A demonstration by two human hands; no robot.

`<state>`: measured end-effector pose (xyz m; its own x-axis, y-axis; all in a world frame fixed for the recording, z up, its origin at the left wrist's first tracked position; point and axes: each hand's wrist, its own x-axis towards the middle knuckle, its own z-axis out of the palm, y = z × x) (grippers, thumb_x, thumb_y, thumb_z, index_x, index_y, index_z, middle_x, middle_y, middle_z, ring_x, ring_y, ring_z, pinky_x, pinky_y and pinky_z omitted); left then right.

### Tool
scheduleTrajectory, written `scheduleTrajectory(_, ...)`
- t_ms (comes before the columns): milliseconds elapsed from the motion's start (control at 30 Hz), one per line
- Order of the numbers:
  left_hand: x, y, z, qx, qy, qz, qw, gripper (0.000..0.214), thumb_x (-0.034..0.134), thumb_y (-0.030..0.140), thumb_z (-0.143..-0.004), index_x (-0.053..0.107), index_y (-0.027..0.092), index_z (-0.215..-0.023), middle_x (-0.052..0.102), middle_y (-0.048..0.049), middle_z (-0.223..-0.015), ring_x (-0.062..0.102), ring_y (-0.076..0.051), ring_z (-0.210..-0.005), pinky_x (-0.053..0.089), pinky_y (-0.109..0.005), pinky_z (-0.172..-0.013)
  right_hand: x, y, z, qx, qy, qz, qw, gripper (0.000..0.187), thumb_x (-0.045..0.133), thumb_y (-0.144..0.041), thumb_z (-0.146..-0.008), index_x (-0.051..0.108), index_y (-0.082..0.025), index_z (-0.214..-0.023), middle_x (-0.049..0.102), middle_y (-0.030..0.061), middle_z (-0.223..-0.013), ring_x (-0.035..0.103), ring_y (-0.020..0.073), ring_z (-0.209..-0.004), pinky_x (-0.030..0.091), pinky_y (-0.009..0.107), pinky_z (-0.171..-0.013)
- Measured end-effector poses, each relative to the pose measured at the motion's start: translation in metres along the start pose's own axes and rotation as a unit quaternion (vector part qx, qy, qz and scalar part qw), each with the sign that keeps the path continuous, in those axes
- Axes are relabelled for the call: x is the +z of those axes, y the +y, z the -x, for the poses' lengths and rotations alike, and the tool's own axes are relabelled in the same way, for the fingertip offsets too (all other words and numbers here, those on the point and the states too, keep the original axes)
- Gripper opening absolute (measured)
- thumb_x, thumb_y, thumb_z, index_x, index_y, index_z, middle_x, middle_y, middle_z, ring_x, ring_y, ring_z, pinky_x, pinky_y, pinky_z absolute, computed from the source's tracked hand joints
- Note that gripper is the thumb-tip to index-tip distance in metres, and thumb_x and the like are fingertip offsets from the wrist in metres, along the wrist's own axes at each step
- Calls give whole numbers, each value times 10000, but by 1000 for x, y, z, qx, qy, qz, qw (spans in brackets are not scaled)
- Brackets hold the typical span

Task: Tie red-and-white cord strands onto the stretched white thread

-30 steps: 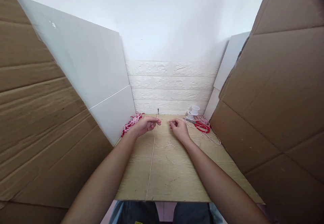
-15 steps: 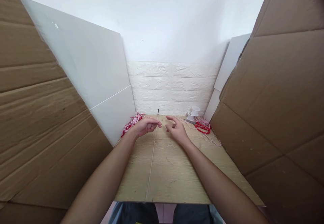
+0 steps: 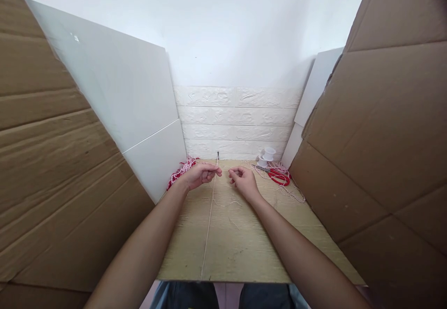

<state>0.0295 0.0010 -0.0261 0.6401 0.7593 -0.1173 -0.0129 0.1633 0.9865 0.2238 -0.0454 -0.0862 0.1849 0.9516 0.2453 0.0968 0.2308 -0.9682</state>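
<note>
A pale cord (image 3: 208, 234) runs from a dark nail (image 3: 218, 153) at the back of the wooden board (image 3: 251, 248) to its front edge. My left hand (image 3: 201, 176) is closed in a pinch at this cord, just in front of the nail. Level with it on the right, my right hand (image 3: 244, 182) has thumb and forefinger pressed together. A faint thin thread (image 3: 225, 170) spans the small gap between both sets of fingertips. Below the hands, a loose strand (image 3: 226, 204) curls over the board.
Red and pink-white cord (image 3: 183, 169) lies heaped at the back left. At the back right are white spools (image 3: 268, 154), red-handled scissors (image 3: 279, 177) and tangled cord (image 3: 296, 197). Cardboard walls (image 3: 52, 183) stand on both sides, with a white brick-pattern wall (image 3: 240, 116) behind.
My right hand's thumb and forefinger were apart and have closed into a pinch on the thread. My left hand keeps its pinch in nearly the same place.
</note>
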Motion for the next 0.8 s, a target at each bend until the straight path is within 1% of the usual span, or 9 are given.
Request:
scheduleTrajectory(67,-2,-1,0,-1,6,-1,1000,227,714,310,-750,760,92,-791,654,-78,-719,333,-58,-524,232,-236,-490,-3,4,-3,8,35,17,999,302,627,-403,-764,687,-128,-872,696,69,-769,585,136,-490,427,242,-459)
scheduleTrajectory(133,-2,-1,-1,-3,9,-5,1000,227,717,312,-745,760,94,-791,661,-82,-733,330,-56,-521,233,-237,-490,-5,4,-4,-2,49,30,998,330,620,-356,-761,689,-135,-995,718,98,-943,590,122,-483,432,243,-454)
scheduleTrajectory(200,0,-1,-1,-4,9,-11,1000,229,715,315,-742,759,94,-787,652,-80,-716,332,-60,-521,225,-240,-487,-5,0,-1,-23,36,30,999,435,631,-318,-751,653,-167,-1158,677,118,-1167,595,100,-489,438,238,-452)
scheduleTrajectory(267,2,-1,-1,-1,7,-17,1000,234,718,323,-738,756,94,-770,598,-54,-624,335,-70,-520,217,-243,-485,-1,-7,4,-34,-3,6,999,519,651,-328,-752,609,-194,-1251,629,125,-1274,602,92,-502,438,232,-448)
scheduleTrajectory(333,5,0,0,1,6,-23,1000,238,722,332,-731,752,97,-756,530,-24,-547,329,-77,-511,208,-244,-484,3,-13,8,-29,-56,-32,997,491,661,-382,-770,634,-171,-1212,680,123,-1171,619,110,-536,461,237,-478)
scheduleTrajectory(467,9,1,1,-5,17,-26,999,233,734,332,-701,742,102,-734,481,0,-510,309,-74,-490,193,-248,-478,7,-21,13,-46,-109,-52,992,346,659,-444,-798,724,-131,-928,709,66,-748,609,140,-596,489,252,-584)
scheduleTrajectory(633,10,1,1,-9,22,-21,999,223,739,322,-693,729,100,-698,420,22,-468,318,-75,-488,200,-245,-480,6,-21,13,-80,-117,-18,990,310,646,-436,-815,739,-158,-917,718,53,-803,589,137,-636,454,243,-606)
scheduleTrajectory(733,9,1,2,-10,12,-20,1000,233,732,324,-711,741,94,-748,515,-9,-536,340,-70,-504,214,-240,-483,5,-13,9,-76,-103,25,991,309,618,-434,-825,736,-156,-891,691,37,-724,567,144,-609,430,246,-584)
scheduleTrajectory(800,7,2,3,-8,8,-19,1000,249,728,330,-725,749,89,-783,613,-55,-661,343,-62,-519,220,-236,-484,3,-5,5,-76,-62,72,993,295,610,-420,-821,725,-149,-842,672,33,-682,557,151,-596,416,252,-572)
